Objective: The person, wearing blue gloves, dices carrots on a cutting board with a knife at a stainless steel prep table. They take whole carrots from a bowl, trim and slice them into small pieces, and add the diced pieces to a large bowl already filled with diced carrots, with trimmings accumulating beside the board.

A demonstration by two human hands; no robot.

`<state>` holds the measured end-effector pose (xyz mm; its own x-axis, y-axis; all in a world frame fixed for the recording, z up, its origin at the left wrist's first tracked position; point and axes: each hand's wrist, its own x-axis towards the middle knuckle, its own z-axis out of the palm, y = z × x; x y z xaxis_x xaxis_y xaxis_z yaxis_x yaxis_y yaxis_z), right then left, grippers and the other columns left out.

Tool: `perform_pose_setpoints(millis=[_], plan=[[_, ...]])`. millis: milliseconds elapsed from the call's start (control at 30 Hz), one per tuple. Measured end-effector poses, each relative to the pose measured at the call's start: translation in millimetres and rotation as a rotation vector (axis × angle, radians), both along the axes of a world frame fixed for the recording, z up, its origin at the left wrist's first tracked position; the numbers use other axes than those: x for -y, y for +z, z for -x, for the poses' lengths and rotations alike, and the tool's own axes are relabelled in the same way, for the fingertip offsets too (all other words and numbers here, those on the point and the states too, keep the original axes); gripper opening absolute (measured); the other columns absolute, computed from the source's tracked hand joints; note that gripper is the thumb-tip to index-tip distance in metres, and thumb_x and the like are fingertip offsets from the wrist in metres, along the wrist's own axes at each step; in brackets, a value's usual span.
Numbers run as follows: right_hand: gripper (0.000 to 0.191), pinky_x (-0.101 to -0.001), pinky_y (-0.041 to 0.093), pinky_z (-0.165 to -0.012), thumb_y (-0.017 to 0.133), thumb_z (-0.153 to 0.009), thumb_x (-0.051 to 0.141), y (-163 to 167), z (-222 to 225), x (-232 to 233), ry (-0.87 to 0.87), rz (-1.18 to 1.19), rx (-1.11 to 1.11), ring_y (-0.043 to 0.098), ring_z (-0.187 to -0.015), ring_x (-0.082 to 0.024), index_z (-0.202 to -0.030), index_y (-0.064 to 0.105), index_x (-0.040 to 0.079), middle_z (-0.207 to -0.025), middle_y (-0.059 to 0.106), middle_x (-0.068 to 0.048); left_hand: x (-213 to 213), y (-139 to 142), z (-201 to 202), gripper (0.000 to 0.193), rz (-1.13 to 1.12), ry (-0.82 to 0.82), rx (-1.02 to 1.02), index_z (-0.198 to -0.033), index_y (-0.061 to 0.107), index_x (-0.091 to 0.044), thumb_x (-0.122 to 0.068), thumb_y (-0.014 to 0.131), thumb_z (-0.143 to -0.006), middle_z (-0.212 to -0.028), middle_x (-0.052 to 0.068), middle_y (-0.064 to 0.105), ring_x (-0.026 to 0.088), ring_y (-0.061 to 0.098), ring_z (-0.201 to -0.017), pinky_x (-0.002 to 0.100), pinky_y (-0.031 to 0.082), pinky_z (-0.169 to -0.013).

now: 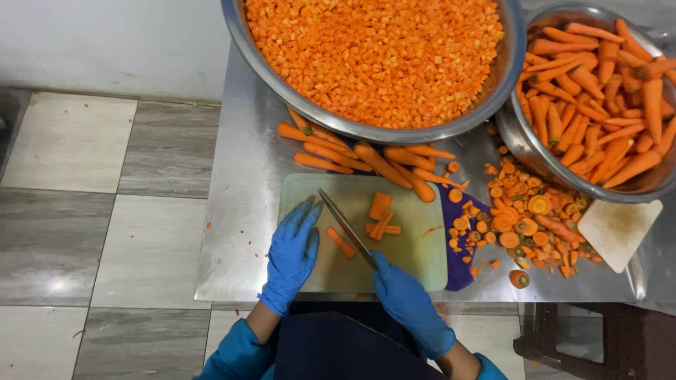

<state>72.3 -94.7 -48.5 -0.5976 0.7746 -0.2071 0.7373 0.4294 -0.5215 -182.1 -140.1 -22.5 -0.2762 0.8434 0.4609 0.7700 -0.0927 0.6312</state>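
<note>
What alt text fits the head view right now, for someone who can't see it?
A blue-gloved right hand holds a knife over a pale green cutting board with carrot pieces, the left hand flat beside it. Behind sit a bowl of diced carrot and a bowl of whole carrots.

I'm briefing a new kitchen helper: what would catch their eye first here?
The big steel bowl heaped with diced carrot at the top, and beside it on the right a second bowl of whole peeled carrots. Below them, two blue-gloved hands work at a green board: the right hand holds a knife, the left hand lies flat.
</note>
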Motion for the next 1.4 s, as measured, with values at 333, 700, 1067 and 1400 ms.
perform_pose_setpoints(millis=[333,700,1067,1400], plan=[[0.047,-0.0501,0.049,-0.058,0.056,-0.096,0.016,-32.8,-4.4,10.5,0.131,-0.097,0.092,0.064,-0.063,-0.035,-0.14,0.049,0.003,-0.074,0.064,-0.017,-1.6,-14.3,19.9,0.071,0.156,-0.216,-0.078,-0.154,0.046,-0.014,0.001,0.053,-0.085,-0.16,0.01,0.046,0.032,0.042,-0.148,0.048,0.033,-0.121],[0.039,-0.0545,0.048,-0.063,0.053,-0.1,0.028,-26.6,7.4,-13.5,-0.052,0.208,-0.024,0.065,-0.071,-0.045,-0.128,0.053,0.001,-0.078,0.067,-0.026,-16.8,-26.5,47.1,0.064,0.137,-0.4,-0.118,-0.147,0.052,-0.014,-0.016,0.068,-0.085,-0.151,0.009,0.051,0.032,0.049,-0.14,0.046,0.038,-0.116],[0.05,-0.0542,0.049,-0.065,0.054,-0.098,0.025,-32.5,-1.4,0.3,-0.129,0.004,-0.044,0.066,-0.072,-0.044,-0.14,0.046,-0.001,-0.079,0.067,-0.026,-7.5,-42.4,3.1,0.038,0.148,-0.265,0.039,-0.12,0.07,-0.012,-0.015,0.077,-0.082,-0.108,0.009,0.066,0.032,0.063,-0.103,0.041,0.053,-0.089],[0.049,-0.0536,0.05,-0.064,0.053,-0.098,0.023,-22.6,25.6,-9.8,-0.002,-0.06,0.004,0.065,-0.073,-0.042,-0.14,0.048,-0.001,-0.082,0.066,-0.024,24.5,-43.0,-22.4,0.032,0.037,-0.089,0.159,-0.117,0.07,-0.006,-0.006,0.074,-0.085,-0.112,0.012,0.067,0.033,0.064,-0.107,0.042,0.054,-0.091]])
